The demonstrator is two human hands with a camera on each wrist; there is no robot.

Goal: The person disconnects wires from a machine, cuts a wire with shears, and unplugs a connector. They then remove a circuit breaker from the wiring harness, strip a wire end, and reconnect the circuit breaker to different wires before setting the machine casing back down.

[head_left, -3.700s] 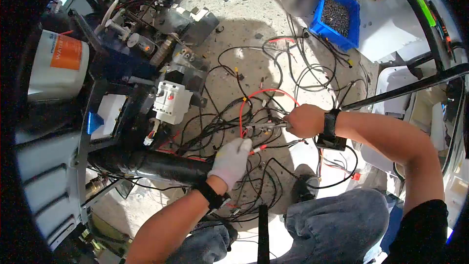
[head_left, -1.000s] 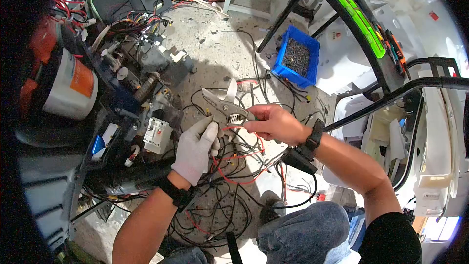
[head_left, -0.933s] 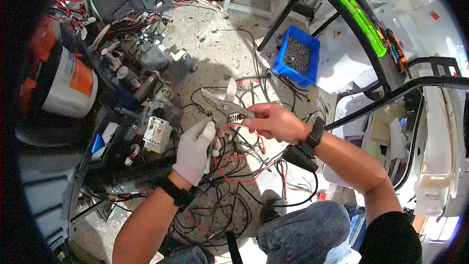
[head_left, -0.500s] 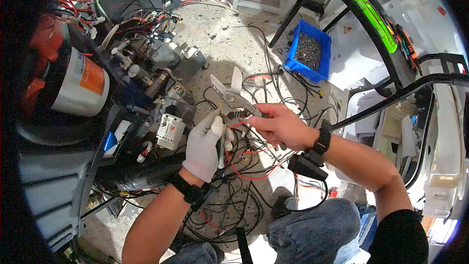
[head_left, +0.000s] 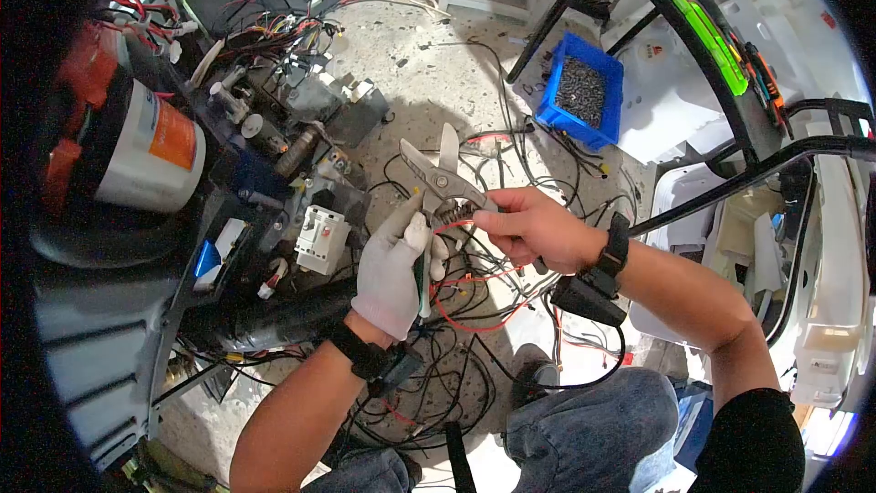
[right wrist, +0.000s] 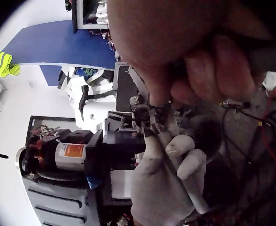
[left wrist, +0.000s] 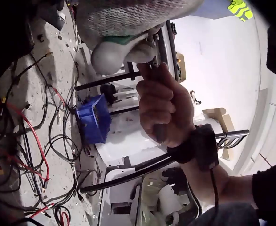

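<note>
Metal shears (head_left: 442,179) with blades spread and a coil spring (head_left: 453,211) are held above the cables. My bare right hand (head_left: 540,232) grips them at one handle, fingers curled. My white-gloved left hand (head_left: 391,276) holds a green-and-grey handle (head_left: 423,285) just left of the spring; its junction with the shears is partly hidden. In the left wrist view the glove (left wrist: 133,19) wraps this handle, whose rounded grey end (left wrist: 107,57) sticks out. The right wrist view shows the left glove (right wrist: 160,186) close below the right hand (right wrist: 175,52).
Red and black cables (head_left: 470,329) cover the floor below. A blue bin (head_left: 613,115) of small dark pieces stands beyond them. Machinery with a white block (head_left: 321,240) lies left. A black metal frame (head_left: 730,190) and white panels are on the right.
Compared with the oldest frame, both hands are raised off the red cable, and the shears' blades are now spread. Since half a second ago, hands and shears have shifted only slightly.
</note>
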